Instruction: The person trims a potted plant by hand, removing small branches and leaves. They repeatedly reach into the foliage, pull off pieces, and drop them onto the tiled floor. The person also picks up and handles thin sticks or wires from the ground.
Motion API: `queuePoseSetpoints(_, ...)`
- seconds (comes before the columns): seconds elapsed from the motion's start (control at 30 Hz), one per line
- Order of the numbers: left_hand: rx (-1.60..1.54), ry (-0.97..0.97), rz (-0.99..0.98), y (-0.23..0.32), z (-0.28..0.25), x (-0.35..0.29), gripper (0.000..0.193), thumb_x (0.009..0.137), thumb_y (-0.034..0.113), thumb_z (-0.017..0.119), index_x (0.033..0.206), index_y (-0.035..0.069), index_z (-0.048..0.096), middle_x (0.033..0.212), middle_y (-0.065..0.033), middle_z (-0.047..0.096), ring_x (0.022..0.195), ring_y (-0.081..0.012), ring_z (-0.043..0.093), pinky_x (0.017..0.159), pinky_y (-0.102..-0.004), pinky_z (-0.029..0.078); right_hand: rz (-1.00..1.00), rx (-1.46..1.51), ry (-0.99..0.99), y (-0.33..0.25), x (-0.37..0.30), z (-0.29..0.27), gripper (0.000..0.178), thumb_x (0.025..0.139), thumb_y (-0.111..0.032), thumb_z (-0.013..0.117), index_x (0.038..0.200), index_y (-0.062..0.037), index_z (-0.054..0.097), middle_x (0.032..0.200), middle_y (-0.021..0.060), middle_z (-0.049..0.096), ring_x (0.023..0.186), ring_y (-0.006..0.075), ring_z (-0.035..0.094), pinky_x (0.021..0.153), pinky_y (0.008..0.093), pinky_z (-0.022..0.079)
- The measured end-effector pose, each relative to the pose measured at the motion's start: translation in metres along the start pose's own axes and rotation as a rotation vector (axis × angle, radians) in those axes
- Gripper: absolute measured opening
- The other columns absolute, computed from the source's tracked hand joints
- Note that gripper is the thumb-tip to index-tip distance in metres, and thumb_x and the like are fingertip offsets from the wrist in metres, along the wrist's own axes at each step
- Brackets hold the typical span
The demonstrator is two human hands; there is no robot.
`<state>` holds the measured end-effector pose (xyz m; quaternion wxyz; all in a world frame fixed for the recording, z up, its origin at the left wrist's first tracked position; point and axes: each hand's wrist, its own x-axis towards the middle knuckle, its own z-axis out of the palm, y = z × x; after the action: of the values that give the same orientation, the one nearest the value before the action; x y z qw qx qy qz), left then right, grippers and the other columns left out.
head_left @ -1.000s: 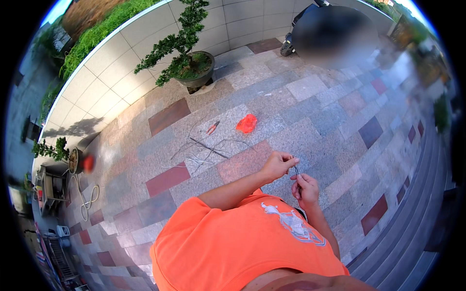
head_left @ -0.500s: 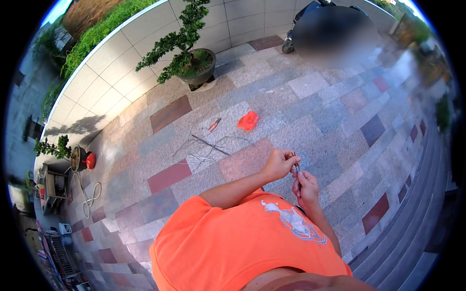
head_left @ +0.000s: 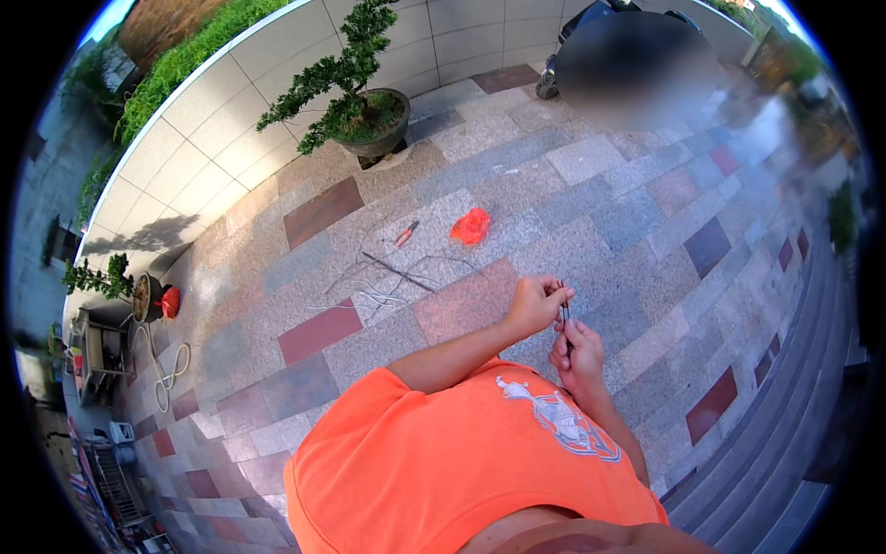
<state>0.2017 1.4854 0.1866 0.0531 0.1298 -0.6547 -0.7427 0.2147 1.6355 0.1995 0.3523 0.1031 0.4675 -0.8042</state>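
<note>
Wire [head_left: 566, 313]: thin and dark, apparently two strands side by side, held above the paved floor [head_left: 517, 189] and spanning your two hands.
Long axis: runs away from your body toward the floor's far edge, where the tiled wall [head_left: 484, 44] stands; its outer end seems to lean slightly left.
Left hand [head_left: 538, 307]: your fingertips are pinched on the wire's outer part. The wire sits to the right of your knuckles, with short tips showing just past your fingers.
Right hand [head_left: 581, 355]: your fingers are curled, with thumb and forefinger gripping the part nearer your body. From here the wire leads outward and a little left; you cannot tell how much is hidden in the palm.
Nearer hand: both touch the wire; your left has the outer end, your right the inner one.
Gap: your hands are close but apart, with a short stretch of wire bare between them.
Loose wires [head_left: 399, 272]: dark and pale lengths cross on the floor, ahead and left of your left hand, well apart from it.
Pliers [head_left: 404, 235]: on the floor beyond those lengths, toward the far edge, with a red-orange bag [head_left: 471, 226] near them on the right.
</note>
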Motion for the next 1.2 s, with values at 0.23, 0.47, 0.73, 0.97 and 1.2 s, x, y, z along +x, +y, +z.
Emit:
queuePoseSetpoints(0.23,-0.113,-0.045,-0.020,-0.002,-0.019,0.011,0.020,0.092,0.013,0.066,0.077,0.001,0.065,0.073,-0.0044,0.068,0.052,-0.0066,0.058,0.045,-0.0231,0.043,-0.046,-0.160,-0.028,-0.002,0.000,0.001,0.026,0.103,-0.018,0.043,0.102,0.0035,0.057,0.061,0.0065,0.055,0.042,0.0116,0.042,0.042,0.0247,0.034)
queuePoseSetpoints(0.47,-0.132,-0.128,-0.015,0.007,-0.044,0.020,0.024,0.096,0.015,0.061,0.077,0.000,0.066,0.068,-0.0040,0.066,0.052,-0.0058,0.057,0.046,-0.0236,0.043,-0.025,-0.049,-0.049,0.009,0.019,0.023,0.026,0.103,-0.019,0.043,0.103,0.0031,0.058,0.062,0.0069,0.056,0.042,0.0113,0.042,0.041,0.0250,0.035)
queuePoseSetpoints(0.73,-0.221,-0.119,-0.029,0.010,-0.067,0.062,0.023,0.097,0.012,0.057,0.079,-0.001,0.065,0.068,-0.0048,0.066,0.052,-0.0064,0.057,0.046,-0.0236,0.045,-0.098,-0.209,-0.033,-0.001,0.054,0.052,0.027,0.103,-0.020,0.045,0.099,0.0020,0.060,0.056,0.0034,0.051,0.041,0.0086,0.039,0.040,0.0231,0.031)
queuePoseSetpoints(0.97,-0.204,-0.168,-0.060,0.014,-0.053,0.121,0.022,0.097,0.011,0.057,0.082,-0.001,0.065,0.074,-0.0059,0.066,0.056,-0.0064,0.058,0.050,-0.0242,0.051,-0.314,-0.736,0.125,-0.030,0.104,0.043,0.026,0.101,-0.015,0.049,0.085,0.0002,0.064,0.053,-0.0023,0.046,0.045,0.0044,0.037,0.042,0.0246,0.028)
queuePoseSetpoints(1.2,-0.212,-0.187,-0.082,-0.001,-0.005,0.209,0.022,0.100,0.015,0.052,0.097,-0.002,0.065,0.079,-0.0068,0.067,0.058,-0.0077,0.059,0.053,-0.0239,0.052,-0.344,-0.789,0.030,-0.100,0.182,-0.018,0.027,0.100,-0.014,0.048,0.081,-0.0003,0.061,0.055,0.0001,0.051,0.043,0.0058,0.043,0.042,0.0250,0.033)
